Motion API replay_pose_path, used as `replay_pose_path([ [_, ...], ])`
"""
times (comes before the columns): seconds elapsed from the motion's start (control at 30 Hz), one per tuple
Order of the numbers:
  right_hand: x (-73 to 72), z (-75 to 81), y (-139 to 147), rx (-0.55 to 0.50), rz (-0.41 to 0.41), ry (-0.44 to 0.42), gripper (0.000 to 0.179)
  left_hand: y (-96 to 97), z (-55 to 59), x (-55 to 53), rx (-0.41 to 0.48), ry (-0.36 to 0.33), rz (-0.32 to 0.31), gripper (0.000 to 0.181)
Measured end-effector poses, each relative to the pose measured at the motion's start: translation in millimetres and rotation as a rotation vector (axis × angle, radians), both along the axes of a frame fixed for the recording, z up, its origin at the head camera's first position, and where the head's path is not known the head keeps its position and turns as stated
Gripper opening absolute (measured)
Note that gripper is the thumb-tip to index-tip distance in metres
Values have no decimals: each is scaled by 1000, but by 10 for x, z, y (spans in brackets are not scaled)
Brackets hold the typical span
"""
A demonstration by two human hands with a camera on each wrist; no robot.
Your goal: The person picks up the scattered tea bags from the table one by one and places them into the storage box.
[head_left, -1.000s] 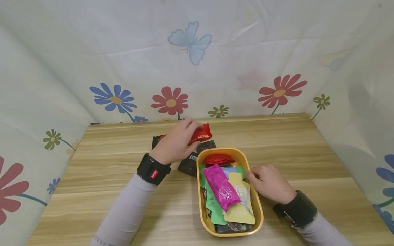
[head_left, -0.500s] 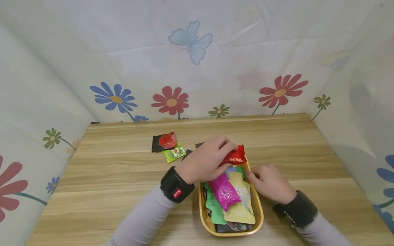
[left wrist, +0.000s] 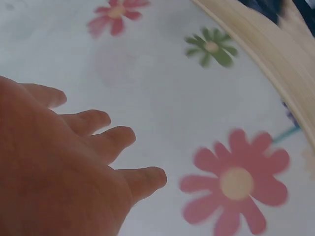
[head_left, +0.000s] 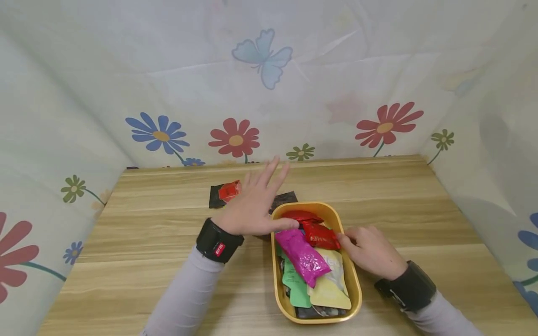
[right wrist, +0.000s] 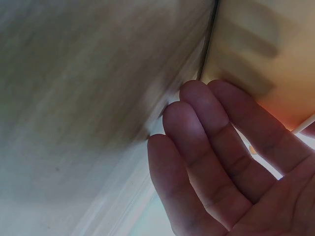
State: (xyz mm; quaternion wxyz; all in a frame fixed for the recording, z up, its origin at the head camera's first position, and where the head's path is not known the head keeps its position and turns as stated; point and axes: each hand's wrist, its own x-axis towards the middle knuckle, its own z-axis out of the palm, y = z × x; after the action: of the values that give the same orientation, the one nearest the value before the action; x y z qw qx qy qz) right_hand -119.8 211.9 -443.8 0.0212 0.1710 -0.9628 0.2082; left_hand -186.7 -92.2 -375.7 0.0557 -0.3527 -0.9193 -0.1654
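Note:
My left hand (head_left: 252, 205) is spread above the far left of a yellow plastic basket (head_left: 358, 296), its thumb reaching over the rim and its fingers holding nothing. Inside, a shiny red packet (head_left: 321, 236) lies across the far right part, beside another red packet (head_left: 300, 216). A magenta packet (head_left: 304, 261) slants over a pale yellow pouch (head_left: 329, 294) and a green pouch (head_left: 297, 288). My right hand (head_left: 374, 249) holds the basket's right side, thumb at the rim. In the right wrist view, its fingers (right wrist: 184, 130) bend against the outer wall, low by the tabletop.
Left of the basket, a red packet (head_left: 230, 190) rests on a black packet (head_left: 216, 198). A dark flat packet (head_left: 284, 199) lies behind the basket's far left corner, partly covered by my left hand. A flowered curtain (head_left: 328, 79) closes off the table's back and sides.
My left hand carried the red packet rightward into the basket and let it go. It has since drawn back left with fingers spread, covering the small green packet. My right hand stays put.

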Motion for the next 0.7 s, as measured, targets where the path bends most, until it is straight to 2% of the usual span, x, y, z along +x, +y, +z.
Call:
replay_pose_path([
  [0.2, 8, -14, -2, 1, 3, 19, 39, -399, -194, -350, -66, -73, 181, 119],
  [0.33, 4, -25, -5, 5, 5, 22, 38, -678, -350, -530, -104, -123, 268, 118],
  [0.5, -3, -30, -3, -1, 7, 28, 39, -928, -485, -658, -115, -180, 322, 113],
  [0.7, 5, -27, -4, -4, 6, 25, 40, -1073, -629, -721, -122, -271, 347, 107],
])
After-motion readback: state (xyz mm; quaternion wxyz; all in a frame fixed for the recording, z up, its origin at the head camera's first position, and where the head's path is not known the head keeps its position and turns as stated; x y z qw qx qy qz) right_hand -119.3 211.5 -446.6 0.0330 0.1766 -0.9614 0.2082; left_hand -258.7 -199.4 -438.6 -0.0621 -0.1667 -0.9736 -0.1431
